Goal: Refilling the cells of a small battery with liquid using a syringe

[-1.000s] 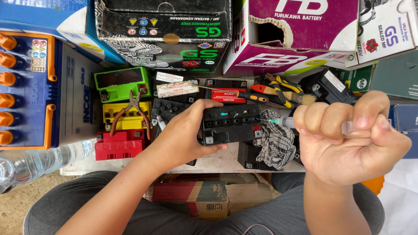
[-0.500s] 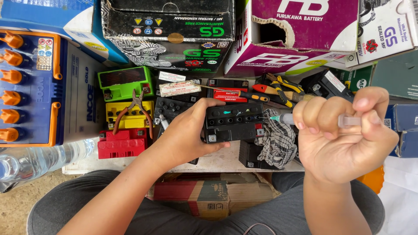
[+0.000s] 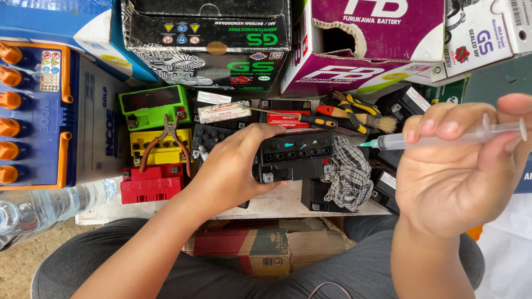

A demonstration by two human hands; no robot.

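Observation:
My left hand [image 3: 233,166] grips the left end of a small black battery [image 3: 296,156] and holds it on its side over the white board. Its top face shows a row of small holes. My right hand [image 3: 460,166] holds a clear plastic syringe [image 3: 443,137] level, raised to the right of the battery. The syringe's green-hubbed needle points left toward the battery but is apart from it. A checked cloth [image 3: 348,174] lies beside the battery's right end.
Green [image 3: 152,105], yellow [image 3: 158,145] and red [image 3: 149,182] small batteries sit at the left with pliers [image 3: 169,141] on them. A large blue battery with orange caps [image 3: 33,116], a water bottle [image 3: 39,207], cardboard boxes [image 3: 382,44], screwdrivers and a brush [image 3: 354,113] surround the work spot.
My right hand has drawn the syringe back from the battery to the right and upward, closer to the camera. My left hand keeps its grip on the battery.

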